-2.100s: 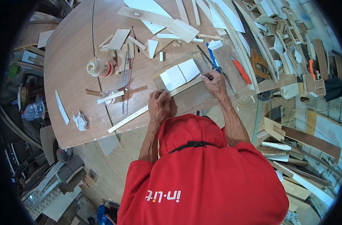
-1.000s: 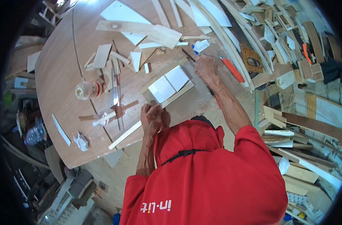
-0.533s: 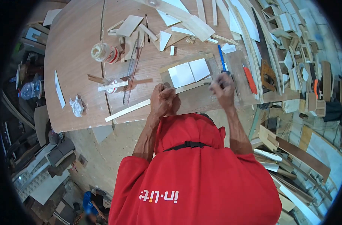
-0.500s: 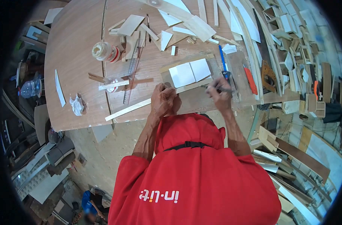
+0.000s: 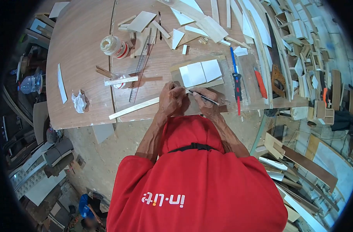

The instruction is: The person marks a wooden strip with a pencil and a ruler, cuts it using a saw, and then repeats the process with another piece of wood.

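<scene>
Top (image 5: 199, 181): red and hooded, with pale lettering on the back and a black buckled strap across the hood.
Left hand (image 5: 171, 98): curled nearly closed, its bunched fingers gripping the wooden strip.
Right hand (image 5: 206, 103): closed in a writing grip around a dark pencil-like tool (image 5: 207, 98), whose tip pointed toward the left fingertips; whether it touched the wood could not be told.
Wooden strip (image 5: 136, 108): slanted over the table (image 5: 77, 54), running under the left hand and along the near side of two white pieces.
White pieces (image 5: 192, 75): side by side, a thin seam between them, lying on a flat board (image 5: 177, 78).
Long tool (image 5: 237, 87): blue, black and red, just right of that board, with a red-handled tool (image 5: 260, 83) and a saw handle (image 5: 277, 80) farther right.
Ruler (image 5: 139, 73): clear, to the left, near a small container (image 5: 124, 84) with sticks across it.
Jar (image 5: 113, 47): open, tilted, beyond the container.
Offcuts (image 5: 212, 29): pale, scattered over the far part.
</scene>
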Tool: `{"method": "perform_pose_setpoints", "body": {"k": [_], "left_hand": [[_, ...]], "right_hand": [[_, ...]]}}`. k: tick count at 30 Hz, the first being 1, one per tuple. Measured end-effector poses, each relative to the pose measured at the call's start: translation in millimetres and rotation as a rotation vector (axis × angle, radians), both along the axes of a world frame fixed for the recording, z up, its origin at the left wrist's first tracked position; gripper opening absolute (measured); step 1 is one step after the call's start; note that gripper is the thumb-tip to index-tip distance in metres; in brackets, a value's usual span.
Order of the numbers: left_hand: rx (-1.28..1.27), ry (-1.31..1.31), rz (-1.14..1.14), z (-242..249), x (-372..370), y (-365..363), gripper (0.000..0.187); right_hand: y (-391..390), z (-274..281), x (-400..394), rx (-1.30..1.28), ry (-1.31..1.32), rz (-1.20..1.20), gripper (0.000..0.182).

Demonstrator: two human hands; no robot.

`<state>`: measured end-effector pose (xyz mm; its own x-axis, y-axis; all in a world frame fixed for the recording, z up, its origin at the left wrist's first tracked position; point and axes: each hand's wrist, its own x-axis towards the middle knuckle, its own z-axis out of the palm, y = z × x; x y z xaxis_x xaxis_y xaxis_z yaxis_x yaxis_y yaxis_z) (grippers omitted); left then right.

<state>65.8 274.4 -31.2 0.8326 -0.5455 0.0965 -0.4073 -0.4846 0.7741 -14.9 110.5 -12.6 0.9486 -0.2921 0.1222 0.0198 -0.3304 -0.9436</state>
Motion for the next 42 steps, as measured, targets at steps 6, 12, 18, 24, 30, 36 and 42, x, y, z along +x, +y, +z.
{"method": "perform_pose_setpoints", "body": {"k": [6,12,18,24,30,36,42], "left_hand": [[-0.02,0.014,-0.008,-0.1,1.5,0.3,0.012],[-0.027,0.046,-0.011,-0.5,1.2,0.2,0.018],[-0.026,0.052,0.001,-0.3,0.9,-1.0,0.016],[-0.035,0.047,0.005,3.2,0.6,-1.7,0.013],[-0.041,0.032,0.004,1.6,0.6,-1.8,0.015],[-0.06,-0.019,-0.004,-2.9,1.7,-0.6,0.009],[-0.004,-0.025,-0.079,7.2,-0.5,7.8,0.021]], "right_hand": [[2.0,-0.1,-0.3,0.043,0.084,0.004,0.018],[2.4,-1.5,-0.6,0.064,0.117,-0.001,0.019],[2.8,-8.5,-0.5,0.066,0.096,-0.008,0.019],[2.3,-9.6,-0.8,0.07,0.108,-0.008,0.019],[1.2,-5.4,-0.6,0.039,0.126,0.002,0.02],[-0.9,8.5,-0.6,0.266,0.167,0.027,0.021],[-30.1,45.6,-7.9,0.41,0.076,-0.324,0.026]]}}
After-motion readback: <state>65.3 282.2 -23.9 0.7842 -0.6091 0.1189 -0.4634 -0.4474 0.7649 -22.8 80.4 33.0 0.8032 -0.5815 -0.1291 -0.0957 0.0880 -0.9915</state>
